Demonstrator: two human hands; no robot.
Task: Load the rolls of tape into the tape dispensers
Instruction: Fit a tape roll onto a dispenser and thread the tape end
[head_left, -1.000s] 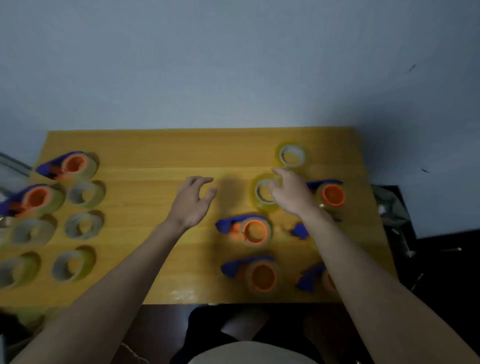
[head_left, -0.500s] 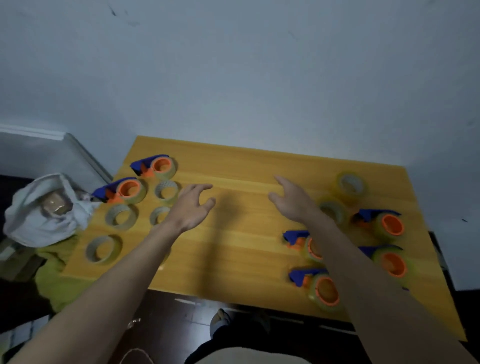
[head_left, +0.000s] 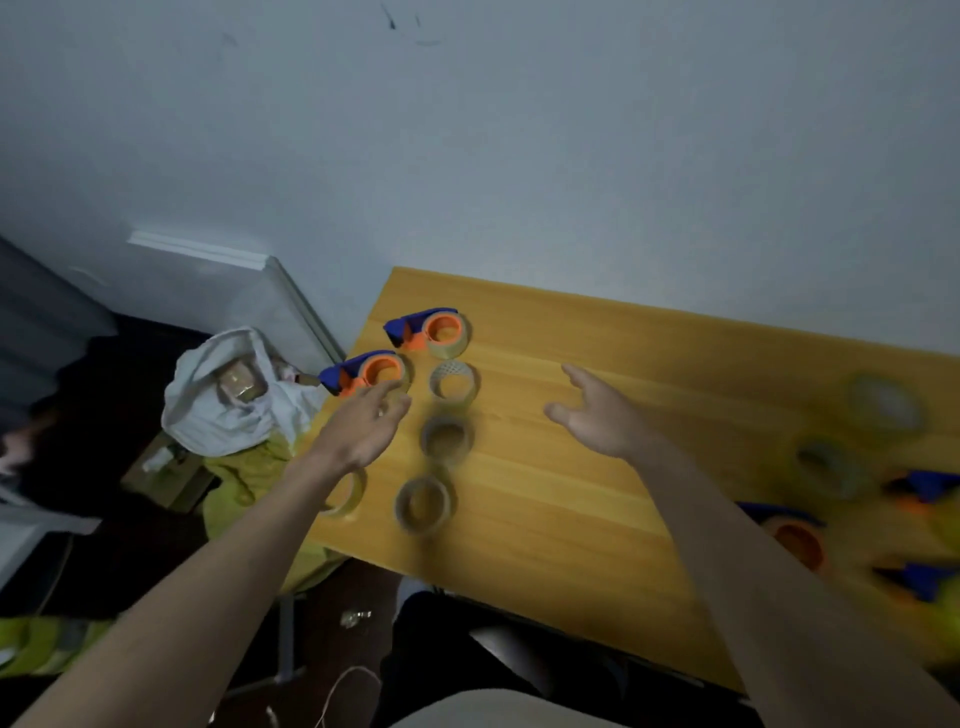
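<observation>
A yellow wooden table (head_left: 597, 467) is standing against a plain grey-white wall (head_left: 519, 145), while a white cloth bundle (head_left: 234, 395) is lying on the dark floor (head_left: 104, 545) beside it.

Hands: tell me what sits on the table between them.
Head view: between left hand and right hand, loose tape rolls, then bare wooden table.

At the bench's (head_left: 571, 519) left end two loaded tape dispensers (head_left: 431, 332) are set, one behind the other. Three tape rolls (head_left: 453, 382) are lined up to their right, running toward the near edge. Further dispensers (head_left: 795, 535) and rolls are placed at the right end, blurred.
</observation>
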